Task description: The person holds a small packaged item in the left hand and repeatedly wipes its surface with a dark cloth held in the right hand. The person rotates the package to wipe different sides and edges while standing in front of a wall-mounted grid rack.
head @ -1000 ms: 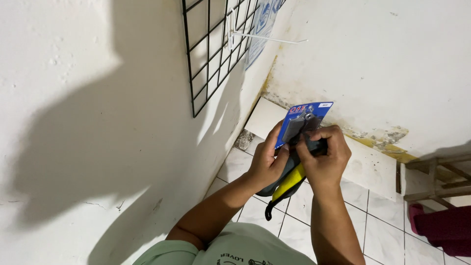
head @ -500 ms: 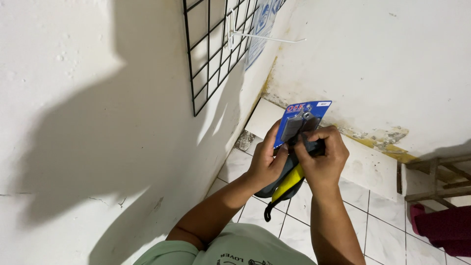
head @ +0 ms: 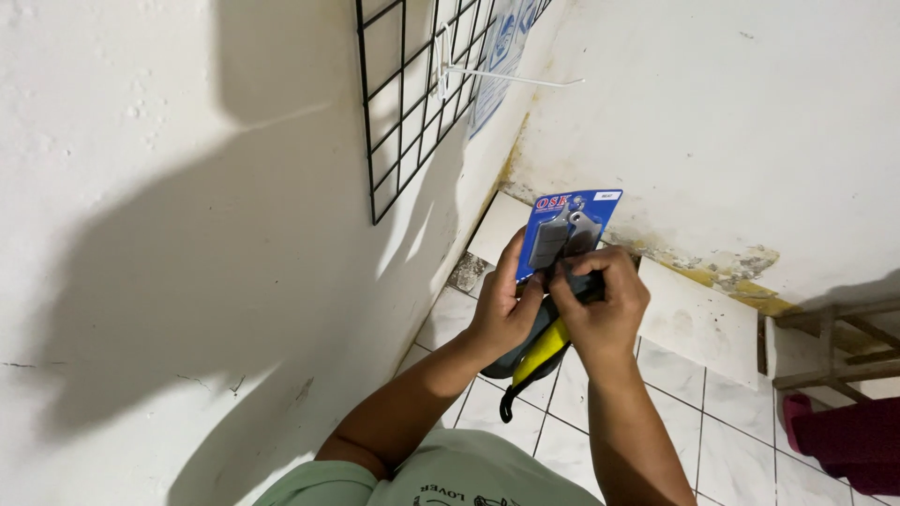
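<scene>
Hands: left hand (head: 503, 314) and right hand (head: 600, 305) are raised together in front of the chest, both clamped on the same bundle of items.
Left hand: fingers wrap the left edge of a blue blister card carrying two grey metal pads (head: 568, 230); thumb lies along the card's lower left side.
Right hand: fingers curl over the card's lower edge and over a dark tool body held against it.
Card position: upright, slightly tilted, above both hands, in front of the wall corner and clear of the wall.
Tool: yellow-and-black handled tool (head: 536, 361) hangs below the hands, its black strap end pointing down toward the floor; exact type cannot be told.
Floor: white glazed tile floor (head: 731, 412) with dark grout lines, seen from above.
Walls: white painted wall (head: 187, 234) on the left carries the person's large shadow; adjoining wall is stained yellow-brown along its base.
Loose tiles: white square tiles (head: 698, 323) lean against the base of the stained wall, just behind the hands.
Grid: black wire grid panel (head: 412, 103) is fixed to the left wall, above the hands.
Hook: white wire peg hook (head: 506, 75) projects from the grid, bare.
Right edge: wooden frame (head: 834, 347) and dark red fabric (head: 848, 440), well apart from the hands.
Clothing: pale green shirt (head: 450, 478) at bottom edge.
</scene>
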